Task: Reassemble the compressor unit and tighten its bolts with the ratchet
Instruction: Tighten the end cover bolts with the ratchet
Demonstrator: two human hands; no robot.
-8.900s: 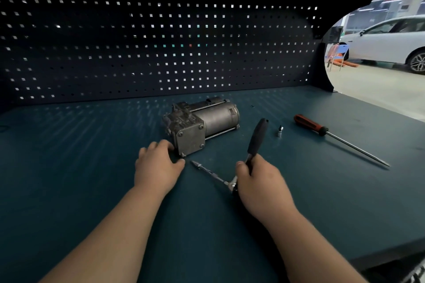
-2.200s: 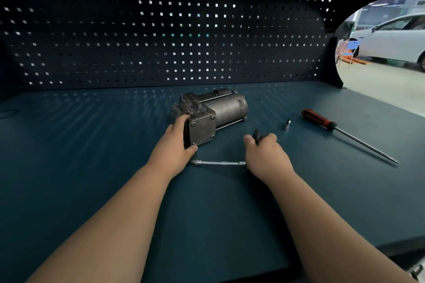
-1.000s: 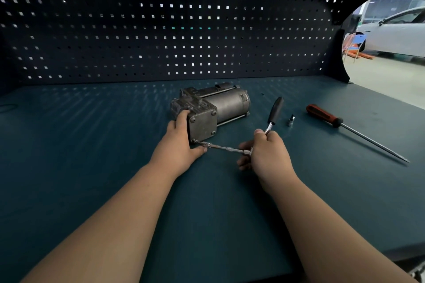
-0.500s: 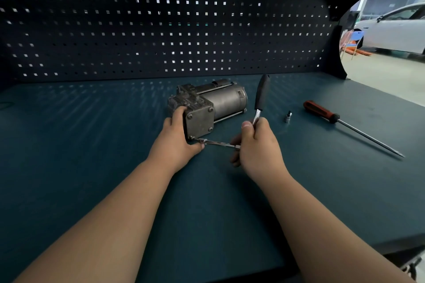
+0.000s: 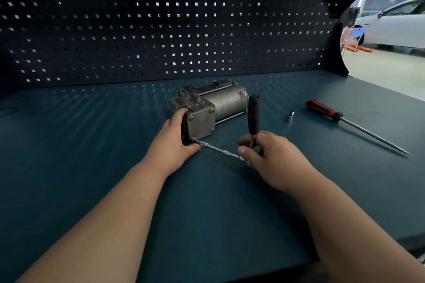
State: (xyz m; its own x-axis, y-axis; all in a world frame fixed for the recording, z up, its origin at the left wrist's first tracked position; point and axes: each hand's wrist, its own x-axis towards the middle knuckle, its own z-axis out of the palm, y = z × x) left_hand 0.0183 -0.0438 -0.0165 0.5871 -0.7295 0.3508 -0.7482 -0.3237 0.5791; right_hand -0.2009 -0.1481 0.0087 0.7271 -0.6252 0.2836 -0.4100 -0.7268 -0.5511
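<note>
Swinging in from its rightward lean a second ago, the ratchet (image 5: 253, 115) handle now stands near upright. My right hand (image 5: 273, 158) pinches it at the head, and the bar (image 5: 218, 150) reaches the lower-left bolt (image 5: 192, 139) on the end plate. My left hand (image 5: 174, 145) grips the compressor (image 5: 213, 108), which lies on its side mid-bench (image 5: 92, 167), thumb beside the bit. I judge we're mid-tightening on this bolt; next I must keep the bit square and seated through the stroke, then do the other three.
</note>
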